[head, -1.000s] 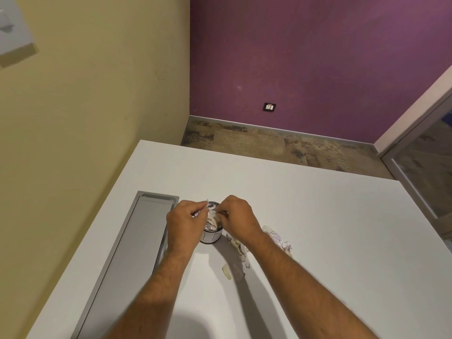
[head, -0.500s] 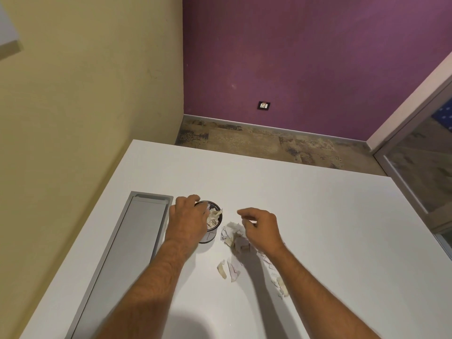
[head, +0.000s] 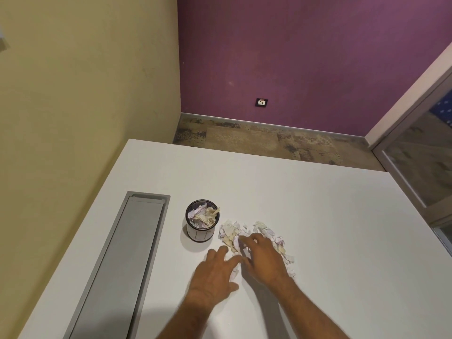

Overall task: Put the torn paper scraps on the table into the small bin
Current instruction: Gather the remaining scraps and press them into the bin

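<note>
One small bin, round, dark mesh, stands upright on the white bench. It is filled to the rim with torn paper scraps, cream and pale violet; one cream piece juts over the rim on the side toward the loose pile.

Count: 1 bin, 1 loose pile of paper scraps, 2 hands. Individual scraps in the pile are too many and too overlapped to count. One grey recessed tray with lid is set into the bench, on the far side of the bin from the pile.

The pile lies on the bench just beside the bin, not touching it as far as can be seen, and spreads away from the bin under both hands.

Left hand: palm down, fingers spread and loosely extended, tips resting on the pile's near edge; nothing gripped.

Right hand: palm down over the middle of the pile, fingers curled slightly onto the scraps; whether any scrap is pinched cannot be told.
</note>
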The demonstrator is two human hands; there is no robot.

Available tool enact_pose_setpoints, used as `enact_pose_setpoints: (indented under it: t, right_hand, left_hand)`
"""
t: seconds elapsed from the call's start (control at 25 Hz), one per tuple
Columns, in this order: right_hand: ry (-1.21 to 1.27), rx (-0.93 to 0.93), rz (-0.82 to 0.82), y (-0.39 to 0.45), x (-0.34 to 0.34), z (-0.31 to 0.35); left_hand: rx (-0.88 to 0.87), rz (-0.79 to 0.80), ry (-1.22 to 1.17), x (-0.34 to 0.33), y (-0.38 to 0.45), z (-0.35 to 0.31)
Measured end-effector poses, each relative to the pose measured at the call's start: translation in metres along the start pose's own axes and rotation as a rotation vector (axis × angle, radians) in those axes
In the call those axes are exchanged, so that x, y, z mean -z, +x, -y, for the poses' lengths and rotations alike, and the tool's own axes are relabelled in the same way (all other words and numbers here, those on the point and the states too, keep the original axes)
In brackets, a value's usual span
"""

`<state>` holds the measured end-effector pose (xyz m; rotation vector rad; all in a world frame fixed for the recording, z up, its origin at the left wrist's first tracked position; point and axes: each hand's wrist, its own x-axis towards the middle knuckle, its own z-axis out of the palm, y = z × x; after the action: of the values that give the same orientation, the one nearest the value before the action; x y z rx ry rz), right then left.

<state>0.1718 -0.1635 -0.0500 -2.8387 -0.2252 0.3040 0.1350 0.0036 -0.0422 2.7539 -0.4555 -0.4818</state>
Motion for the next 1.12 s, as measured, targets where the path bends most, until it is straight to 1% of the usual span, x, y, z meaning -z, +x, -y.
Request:
enact_pose_setpoints:
  t: [0.08, 0.16, 0.28, 0.4, 0.52, 0.64, 0.8, 0.84, 0.92, 1.0, 1.12]
  right_hand:
    - [-0.071, 0.010, 0.033, 0.002, -0.003, 0.006]
    - [-0.112, 0.018, 0.054, 0.003, -0.005, 0.010]
    - [-0.064, 0.018, 0.021, 0.002, -0.008, 0.012]
    - [-0.028, 0.036, -0.004, -0.001, -0.012, 0.011]
    - [-0.036, 0.068, 0.008, -0.004, -0.013, 0.011]
    - [-0.070, 0.102, 0.017, -0.008, -0.014, 0.009]
    - [-0.093, 0.119, 0.025, -0.012, -0.015, 0.005]
    - [-0.053, 0.093, 0.017, -0.013, -0.015, 0.005]
    - [0.104, -0.020, -0.033, -0.016, -0.012, 0.004]
    - [0.364, -0.158, -0.101, -0.018, -0.009, 0.002]
    - [0.751, -0.281, -0.172, -0.019, 0.004, 0.005]
  left_hand:
    - [0.019, 0.027, 0.083, -0.012, 0.002, -0.002]
    - [0.041, 0.005, 0.126, -0.021, 0.005, -0.002]
    - [0.030, -0.035, 0.136, -0.028, 0.007, 0.001]
    - [0.051, -0.049, 0.063, -0.035, 0.007, 0.005]
    - [0.054, -0.044, 0.002, -0.042, 0.006, 0.006]
    - [0.154, -0.108, -0.109, -0.041, 0.002, 0.006]
    - [0.271, -0.143, -0.175, -0.041, -0.006, 0.007]
    - [0.282, -0.154, -0.183, -0.043, -0.008, 0.008]
    - [0.293, -0.184, -0.223, -0.044, -0.013, 0.013]
    - [0.265, -0.244, -0.289, -0.045, -0.018, 0.017]
    - [0.234, -0.408, -0.455, -0.037, -0.023, 0.020]
